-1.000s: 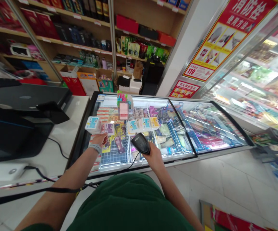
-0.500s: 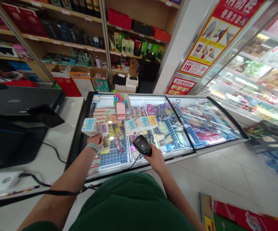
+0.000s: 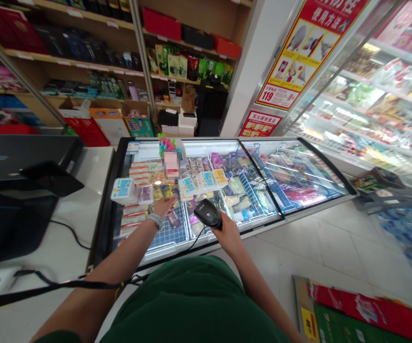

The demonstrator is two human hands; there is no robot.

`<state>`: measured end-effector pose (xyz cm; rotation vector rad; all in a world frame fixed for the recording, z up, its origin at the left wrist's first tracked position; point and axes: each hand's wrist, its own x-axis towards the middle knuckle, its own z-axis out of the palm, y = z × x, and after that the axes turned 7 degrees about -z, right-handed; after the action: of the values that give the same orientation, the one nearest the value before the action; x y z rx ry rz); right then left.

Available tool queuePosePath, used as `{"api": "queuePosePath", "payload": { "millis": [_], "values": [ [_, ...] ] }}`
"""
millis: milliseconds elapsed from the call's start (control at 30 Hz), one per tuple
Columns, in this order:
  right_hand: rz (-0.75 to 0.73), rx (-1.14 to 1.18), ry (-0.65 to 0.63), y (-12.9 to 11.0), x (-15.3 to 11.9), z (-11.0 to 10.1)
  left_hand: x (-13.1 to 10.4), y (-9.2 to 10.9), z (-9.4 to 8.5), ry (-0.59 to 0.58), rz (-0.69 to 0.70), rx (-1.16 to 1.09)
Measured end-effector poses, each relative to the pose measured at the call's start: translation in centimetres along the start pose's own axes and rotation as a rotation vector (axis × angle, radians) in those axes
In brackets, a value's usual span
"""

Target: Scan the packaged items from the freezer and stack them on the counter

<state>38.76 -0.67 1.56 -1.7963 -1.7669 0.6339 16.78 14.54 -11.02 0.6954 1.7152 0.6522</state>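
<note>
The right grip [image 3: 228,232] is closed around the rear of a black barcode scanner [image 3: 207,213], whose head points far and left above the glass-topped freezer [image 3: 261,179]. The scanner looks light, hard and smooth; its narrow handle seems the secure place to hold, though the thin cable [image 3: 198,237] might tug. The left grip [image 3: 163,208] reaches over the glass with nothing visible in it; I cannot tell whether its fingers are spread, pressed together or touching the surface. A white blue-labelled pack [image 3: 188,185] lies on the freezer, just far and right of those fingers, while a purple-labelled pack [image 3: 145,194] lies to their left. Both packs look light, perhaps soft and slippery, so best taken by opposite sides without squeezing.
</note>
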Motion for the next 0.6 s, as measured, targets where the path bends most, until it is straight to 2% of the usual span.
{"api": "queuePosePath", "payload": {
  "millis": [133,267,433,600],
  "values": [
    [0.018,-0.003,0.014,0.3,-0.7,-0.4,1.1,1.4,3.7,-0.067,-0.012,0.06],
    [0.033,-0.003,0.028,0.3,-1.3,-0.9,2.2,1.9,5.4,-0.068,-0.053,0.113],
    [0.077,-0.015,0.033,0.3,-1.7,-1.3,2.2,2.3,5.4,-0.085,-0.073,0.174],
    [0.052,0.006,0.03,0.5,-1.6,-1.1,1.1,2.4,3.7,-0.088,-0.005,0.21]
  ]
}}
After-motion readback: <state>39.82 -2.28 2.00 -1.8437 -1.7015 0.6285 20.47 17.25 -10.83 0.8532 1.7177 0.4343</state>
